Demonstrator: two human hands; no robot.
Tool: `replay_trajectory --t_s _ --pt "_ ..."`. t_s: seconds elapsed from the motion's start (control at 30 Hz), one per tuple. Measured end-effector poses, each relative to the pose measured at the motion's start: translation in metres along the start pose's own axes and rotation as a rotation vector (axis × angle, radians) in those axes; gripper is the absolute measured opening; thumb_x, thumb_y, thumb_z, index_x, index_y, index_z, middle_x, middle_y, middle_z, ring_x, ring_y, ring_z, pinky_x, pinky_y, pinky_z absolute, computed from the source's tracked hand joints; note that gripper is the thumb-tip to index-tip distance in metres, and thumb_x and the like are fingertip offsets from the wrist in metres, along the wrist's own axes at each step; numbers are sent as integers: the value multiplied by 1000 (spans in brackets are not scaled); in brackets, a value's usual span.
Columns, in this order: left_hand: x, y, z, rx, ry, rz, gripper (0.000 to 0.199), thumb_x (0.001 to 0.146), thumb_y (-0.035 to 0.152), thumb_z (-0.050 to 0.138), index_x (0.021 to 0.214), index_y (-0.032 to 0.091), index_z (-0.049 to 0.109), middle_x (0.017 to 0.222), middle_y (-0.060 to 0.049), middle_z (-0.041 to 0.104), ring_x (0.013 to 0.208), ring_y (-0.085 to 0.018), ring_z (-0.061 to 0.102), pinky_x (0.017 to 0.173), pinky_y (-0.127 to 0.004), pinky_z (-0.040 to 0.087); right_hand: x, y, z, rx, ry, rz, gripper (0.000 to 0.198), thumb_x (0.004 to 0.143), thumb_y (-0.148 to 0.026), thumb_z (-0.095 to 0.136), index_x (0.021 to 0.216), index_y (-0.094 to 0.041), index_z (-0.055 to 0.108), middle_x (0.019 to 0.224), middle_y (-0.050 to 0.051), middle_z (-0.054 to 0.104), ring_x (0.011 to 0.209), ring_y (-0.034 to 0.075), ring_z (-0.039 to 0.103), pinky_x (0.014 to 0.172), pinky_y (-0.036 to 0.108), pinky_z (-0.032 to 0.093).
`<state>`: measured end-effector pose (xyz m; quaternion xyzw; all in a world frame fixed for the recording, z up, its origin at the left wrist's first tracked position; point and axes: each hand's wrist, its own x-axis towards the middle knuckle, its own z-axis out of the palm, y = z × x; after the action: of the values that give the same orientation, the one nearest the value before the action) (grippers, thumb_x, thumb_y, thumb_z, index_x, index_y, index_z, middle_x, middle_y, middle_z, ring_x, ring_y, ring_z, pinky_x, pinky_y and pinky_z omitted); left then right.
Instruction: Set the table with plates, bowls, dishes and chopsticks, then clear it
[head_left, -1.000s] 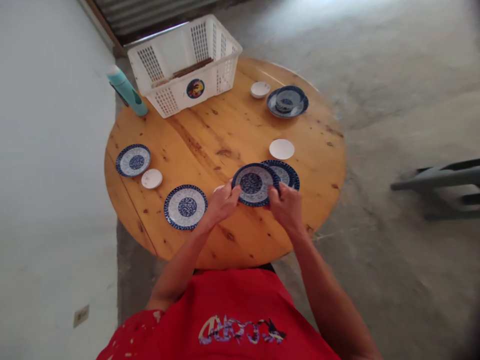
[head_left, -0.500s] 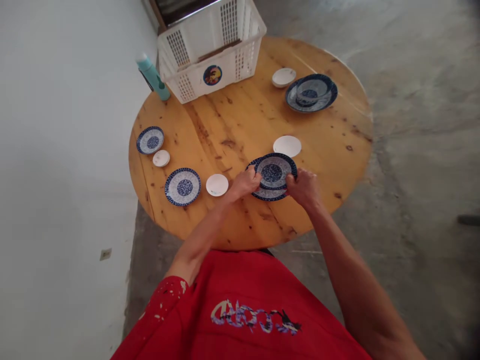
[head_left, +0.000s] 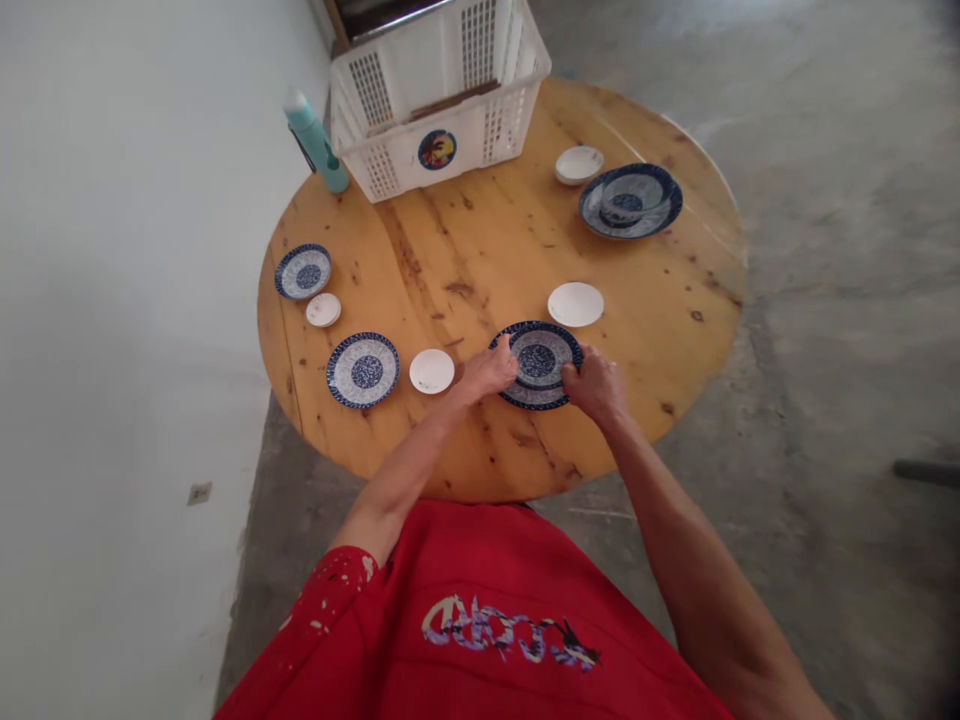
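Both my hands grip a small blue-and-white plate (head_left: pixel 537 358) by opposite sides of its rim. It sits within the outline of a larger blue-and-white plate (head_left: pixel 535 398), whose rim shows around it; whether the two touch I cannot tell. My left hand (head_left: pixel 492 367) is closed at the left edge, thumb on top. At the right edge my right hand (head_left: pixel 596 383) is closed the same way, its fingers partly hidden beneath. Just beyond the plates lies a white dish (head_left: pixel 576 304). A smaller white dish (head_left: pixel 432 371) rests left of my left hand.
The round wooden table (head_left: pixel 465 440) also bears a patterned plate (head_left: pixel 364 370), a smaller patterned plate (head_left: pixel 303 272) and small white dishes (head_left: pixel 323 310) at left. Behind stand a white plastic crate (head_left: pixel 390 175) and a teal bottle (head_left: pixel 319 145). Nested patterned dishes (head_left: pixel 664 215) and white dishes (head_left: pixel 579 165) are back right.
The small plate has come down and slightly left in my hands, now more centred over the larger plate. The view has shifted a little.
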<state>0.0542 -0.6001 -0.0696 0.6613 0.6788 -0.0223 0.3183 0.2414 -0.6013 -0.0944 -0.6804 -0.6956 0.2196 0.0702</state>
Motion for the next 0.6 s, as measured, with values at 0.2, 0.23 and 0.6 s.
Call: replay_trajectory --t_s 0.2,0.23,0.6 --pt "-1 -2 1 18 -20 0 58 102 37 32 157 17 35 133 -17 69 122 -33 66 103 -43 48 -1 -9 -8 -167 -137 89 48 97 -34 38 129 -8 61 111 25 71 101 35 68 82 39 48" --pt "-1 -3 0 14 -20 7 58 102 39 33 156 18 36 134 -17 68 124 -32 65 104 -43 48 -2 -9 -9 -185 -157 100 47 97 -35 37 126 -8 62 110 25 71 102 36 68 81 39 48" --pt "11 -13 -1 -491 -228 -75 57 105 57 28 130 14 56 104 -15 76 81 -25 76 81 -38 60 3 -10 -16 36 -159 171 44 105 -41 31 109 -19 69 101 15 75 99 27 71 82 32 47"
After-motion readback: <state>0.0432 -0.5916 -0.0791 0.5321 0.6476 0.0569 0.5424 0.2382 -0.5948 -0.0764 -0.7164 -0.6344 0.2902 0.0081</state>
